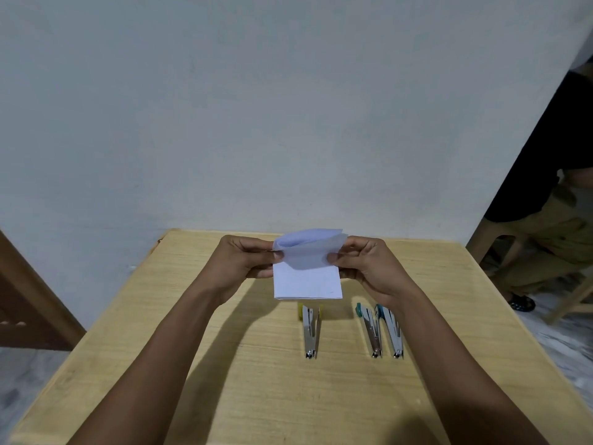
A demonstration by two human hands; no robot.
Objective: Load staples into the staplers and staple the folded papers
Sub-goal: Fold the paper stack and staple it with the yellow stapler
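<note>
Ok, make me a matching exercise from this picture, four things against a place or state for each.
Things: 1 folded paper; 2 yellow stapler; 3 left hand; 4 right hand.
States: A lying on the table; B pinching the paper's right edge; C held up, top flap curling; D pinching the paper's left edge.
Pairs: 1-C, 2-A, 3-D, 4-B.

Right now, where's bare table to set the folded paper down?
Bare wood left of the yellow stapler, out to the table edge, and the near strip below the stapler tips. Crowded: two teal staplers side by side near the right hand; gap to the yellow one is narrow.
</note>
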